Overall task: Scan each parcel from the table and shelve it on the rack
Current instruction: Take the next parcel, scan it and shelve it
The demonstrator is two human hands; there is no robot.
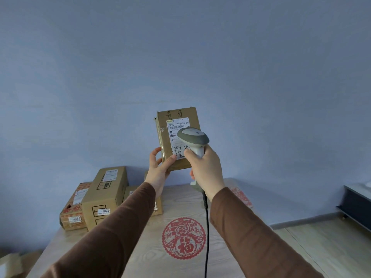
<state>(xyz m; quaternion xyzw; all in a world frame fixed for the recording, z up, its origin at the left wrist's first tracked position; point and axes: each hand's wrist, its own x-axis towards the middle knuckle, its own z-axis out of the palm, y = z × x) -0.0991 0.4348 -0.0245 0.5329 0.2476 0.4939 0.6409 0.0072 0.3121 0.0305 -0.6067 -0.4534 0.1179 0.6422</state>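
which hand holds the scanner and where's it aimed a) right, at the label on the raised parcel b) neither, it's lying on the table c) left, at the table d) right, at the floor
a: the right hand grips the scanner, its head facing the label on the parcel that the left hand holds up.

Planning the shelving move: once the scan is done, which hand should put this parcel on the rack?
Left. The left hand grips the parcel; the right hand grips the scanner.
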